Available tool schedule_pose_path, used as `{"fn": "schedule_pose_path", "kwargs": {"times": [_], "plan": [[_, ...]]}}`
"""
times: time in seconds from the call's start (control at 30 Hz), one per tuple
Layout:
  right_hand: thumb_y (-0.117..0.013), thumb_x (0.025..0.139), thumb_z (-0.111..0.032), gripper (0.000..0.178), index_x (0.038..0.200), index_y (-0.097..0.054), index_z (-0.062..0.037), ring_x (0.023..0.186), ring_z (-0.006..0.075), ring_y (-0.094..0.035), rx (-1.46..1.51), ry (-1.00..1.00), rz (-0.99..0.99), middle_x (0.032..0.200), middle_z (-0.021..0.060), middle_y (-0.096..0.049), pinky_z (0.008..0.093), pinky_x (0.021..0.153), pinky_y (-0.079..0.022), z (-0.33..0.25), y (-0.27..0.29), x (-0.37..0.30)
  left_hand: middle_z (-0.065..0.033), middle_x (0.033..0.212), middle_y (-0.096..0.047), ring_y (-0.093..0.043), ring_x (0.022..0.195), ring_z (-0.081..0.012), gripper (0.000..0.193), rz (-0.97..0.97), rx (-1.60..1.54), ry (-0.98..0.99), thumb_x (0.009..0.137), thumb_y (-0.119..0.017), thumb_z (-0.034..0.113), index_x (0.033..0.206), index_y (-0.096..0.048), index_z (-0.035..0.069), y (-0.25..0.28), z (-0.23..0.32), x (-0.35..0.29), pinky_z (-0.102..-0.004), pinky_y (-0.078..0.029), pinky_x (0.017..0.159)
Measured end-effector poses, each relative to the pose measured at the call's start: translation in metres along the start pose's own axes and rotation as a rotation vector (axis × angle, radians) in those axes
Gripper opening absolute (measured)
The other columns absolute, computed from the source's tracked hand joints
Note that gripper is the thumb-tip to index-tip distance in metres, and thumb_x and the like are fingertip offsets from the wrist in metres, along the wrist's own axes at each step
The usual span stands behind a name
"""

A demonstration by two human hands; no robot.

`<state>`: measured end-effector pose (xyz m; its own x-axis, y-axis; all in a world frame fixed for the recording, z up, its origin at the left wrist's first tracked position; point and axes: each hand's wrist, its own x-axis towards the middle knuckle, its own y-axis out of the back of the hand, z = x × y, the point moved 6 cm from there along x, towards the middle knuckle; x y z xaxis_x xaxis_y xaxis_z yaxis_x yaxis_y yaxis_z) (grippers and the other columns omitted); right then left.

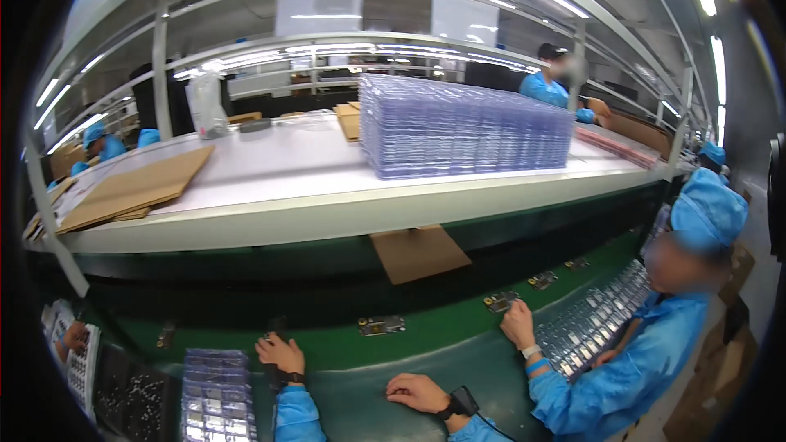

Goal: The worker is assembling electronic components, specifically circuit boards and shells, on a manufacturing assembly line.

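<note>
My left hand [282, 355] reaches over the green conveyor belt, its bent fingers closed at a small dark circuit board [276, 330]. That board is blurred, and my fingers partly cover it. Over the dark green work surface [360, 417] is my right hand [419, 393], fingers pressed together; whatever sits at the fingertips is too small to make out. Beside my left forearm is a stack of clear plastic blister trays [215, 397] with parts in their pockets. Another circuit board [382, 326] lies on the belt, ahead of and between my hands.
At right, a co-worker's hand [517, 325] touches a board [499, 302]; farther boards [542, 280] follow. Filled trays [585, 331] lie before that person. The shelf [286, 184] ahead bears a tall tray stack [467, 131] and cardboard [139, 188]. A black bin [131, 397] stands left.
</note>
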<state>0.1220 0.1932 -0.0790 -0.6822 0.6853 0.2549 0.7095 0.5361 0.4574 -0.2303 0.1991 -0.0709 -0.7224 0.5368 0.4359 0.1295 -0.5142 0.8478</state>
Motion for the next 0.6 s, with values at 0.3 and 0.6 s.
{"fn": "schedule_pose_path", "kwargs": {"times": [0.3,0.6], "plan": [[-0.077,0.091,-0.019,0.019,0.106,-0.076,-0.0071,0.099,0.0221,-0.069,-0.19,0.239,0.032,0.114,0.0042,-0.072,0.0314,0.083,-0.057,-0.007,-0.009,0.003,-0.0165,0.123,-0.056,-0.06,0.114,-0.039,0.064,0.034,-0.7,0.013,0.068,-0.069,-0.016,0.126,-0.053,0.006,0.007,-0.022,-0.009,-0.0443,-0.05,0.099],[-0.08,0.088,-0.008,0.015,0.102,-0.08,-0.0037,0.101,0.0184,-0.07,0.218,0.09,0.272,0.109,0.0068,-0.074,0.0298,0.088,-0.056,-0.051,0.016,0.01,-0.0192,0.128,-0.059,-0.068,0.11,-0.0331,0.053,-0.441,-1.708,0.373,0.087,-0.047,-0.011,0.138,-0.046,0.005,0.032,-0.013,-0.019,-0.0474,-0.065,0.084]]}}
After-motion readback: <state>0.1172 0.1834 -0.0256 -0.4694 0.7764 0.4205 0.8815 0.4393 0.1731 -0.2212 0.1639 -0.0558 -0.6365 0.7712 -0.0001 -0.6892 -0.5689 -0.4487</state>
